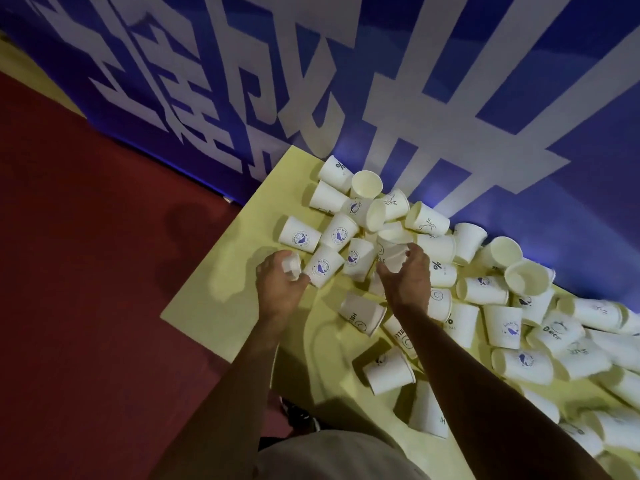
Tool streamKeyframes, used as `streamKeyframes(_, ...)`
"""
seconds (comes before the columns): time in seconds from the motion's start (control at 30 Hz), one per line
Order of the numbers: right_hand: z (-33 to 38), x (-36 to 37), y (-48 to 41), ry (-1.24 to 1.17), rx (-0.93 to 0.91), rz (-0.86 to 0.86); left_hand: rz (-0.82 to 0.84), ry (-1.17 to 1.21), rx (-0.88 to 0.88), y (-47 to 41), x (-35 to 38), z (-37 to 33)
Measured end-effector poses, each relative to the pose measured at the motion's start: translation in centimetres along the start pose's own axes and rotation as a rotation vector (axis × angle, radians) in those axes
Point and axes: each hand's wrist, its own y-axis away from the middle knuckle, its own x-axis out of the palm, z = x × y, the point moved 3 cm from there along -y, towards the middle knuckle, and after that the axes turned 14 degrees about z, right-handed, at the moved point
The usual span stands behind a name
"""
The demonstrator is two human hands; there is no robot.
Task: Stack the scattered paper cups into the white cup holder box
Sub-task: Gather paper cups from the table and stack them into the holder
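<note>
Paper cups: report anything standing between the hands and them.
Nothing visible: the left hand grips one cup, the right hand grips another cup. The holder box is out of view.

White cups (502,326), pale-yellow table (221,299)

paper cups (450,282) scattered on table (214,299), banner (346,81) behind, floor (86,271) left

Event or exhibition venue: blue backdrop banner with large white characters (450,64), dark red carpet floor (86,271), pale yellow covered desk (207,306).
</note>
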Motion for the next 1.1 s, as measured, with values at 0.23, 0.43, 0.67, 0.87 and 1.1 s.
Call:
streamKeyframes(0.23,1.0,0.8,-3.0,0.032,0.075,-0.044,0.137,-0.282,-0.076,-1.1,0.0,0.8)
streamKeyframes(0.43,0.4,0.8,-3.5,0.021,0.089,-0.024,0.073,-0.261,-0.092,-1.3,0.0,1.6)
streamKeyframes(0.67,0.6,-0.4,-1.1,-0.067,-0.036,-0.043,-0.015,-0.225,-0.203,0.8,-0.2,1.2)
streamKeyframes(0.87,-0.9,-1.5,2.6,-0.180,-0.135,0.007,-0.110,-0.166,-0.098,3.8,0.6,0.1)
streamKeyframes(1.1,-5.1,-4.6,7.9,-0.247,-0.168,0.024,0.091,-0.044,0.112,7.8,5.1,-4.0)
